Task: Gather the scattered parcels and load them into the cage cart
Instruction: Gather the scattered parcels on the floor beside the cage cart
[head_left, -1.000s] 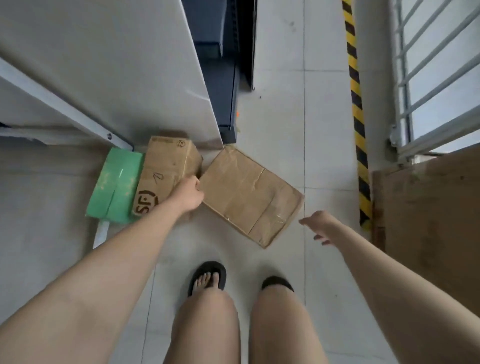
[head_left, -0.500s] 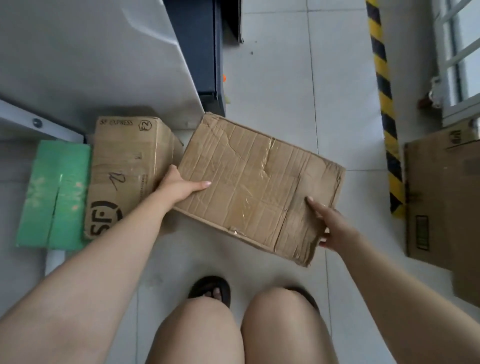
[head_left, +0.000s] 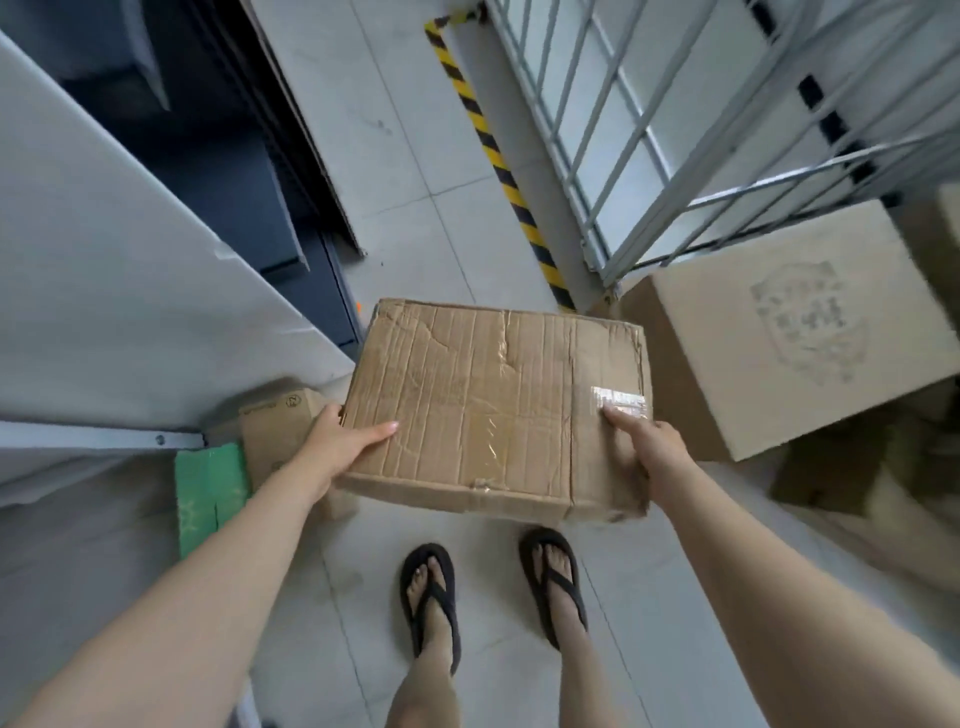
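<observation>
grip: left hand (head_left: 337, 441) and right hand (head_left: 647, 447) clamp the creased box (head_left: 493, 395) by its short ends, thumbs on top
box: held off the floor, long axis left-right between the hands
cart: cage cart (head_left: 597, 254) ahead-right, right hand nearer
in the way: pale carton (head_left: 800, 322) just beside the box's right end
floor: small brown box (head_left: 275, 431) and green parcel (head_left: 208, 488) by the left hand

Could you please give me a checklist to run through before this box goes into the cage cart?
1. Two-handed hold: left hand and right hand both grip the creased box: ok.
2. Box off the floor: ok.
3. Box soundness: near right corner torn, underside hidden: cannot tell.
4. Room in the cage cart: a pale box lies beside its bars, the rest blurred: cannot tell.
5. All parcels gathered: small brown box and green parcel lie on the floor: not ok.
</observation>
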